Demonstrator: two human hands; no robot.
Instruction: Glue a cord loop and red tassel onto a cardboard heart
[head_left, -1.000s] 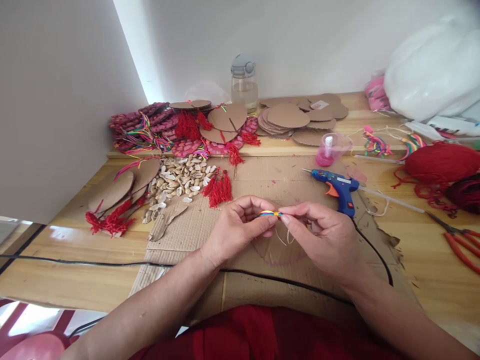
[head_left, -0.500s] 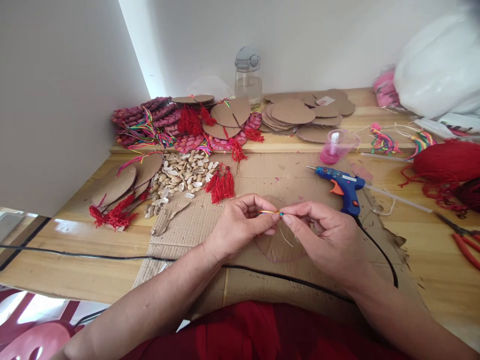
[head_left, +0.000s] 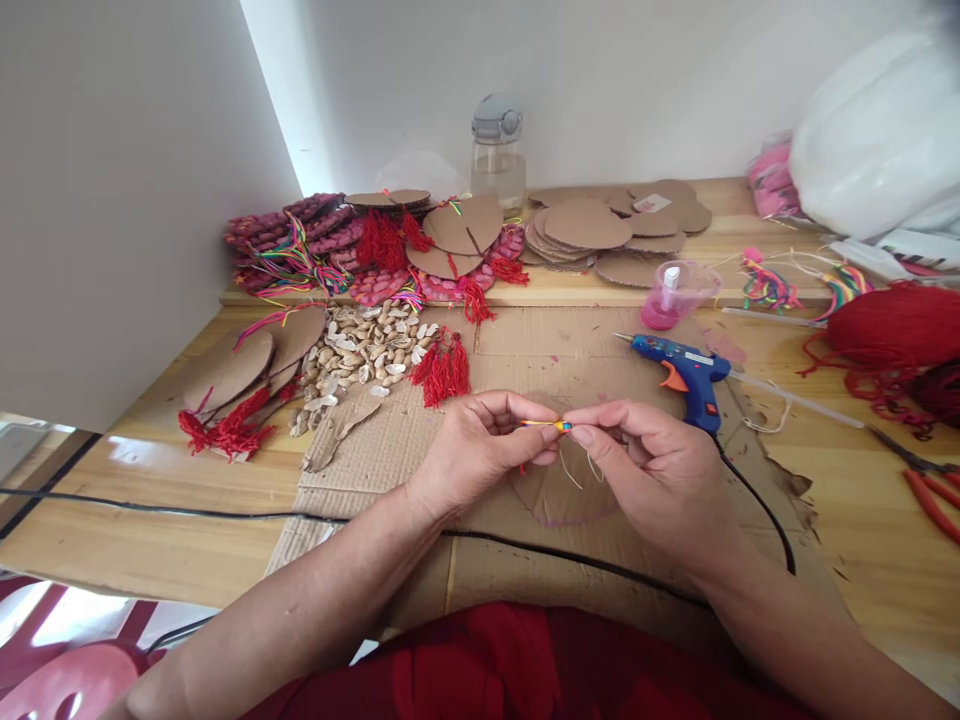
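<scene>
My left hand (head_left: 487, 435) and my right hand (head_left: 649, 465) meet fingertip to fingertip over the cardboard sheet. Between them is a small bundle of colourful cord (head_left: 559, 426), orange, yellow and blue, pinched by both hands. Thin pale string ends (head_left: 571, 474) dangle below the fingers. A bit of red shows under my left fingers. To the left lie several red tassels (head_left: 441, 370) and a heap of peanut shells (head_left: 367, 345). Just right of my right hand rests a blue glue gun (head_left: 682, 372) with an orange trigger.
Cardboard discs (head_left: 581, 222) are stacked on the back ledge, beside a water bottle (head_left: 498, 155). A black cable (head_left: 525, 545) crosses beneath my forearms. At right are a pink cup (head_left: 679, 293), red yarn (head_left: 896, 325) and red-handled pliers (head_left: 934, 490).
My right fingertips have shifted slightly right, so more of the colourful cord shows between the hands. The string ends hang a little differently. Nothing else on the table has moved.
</scene>
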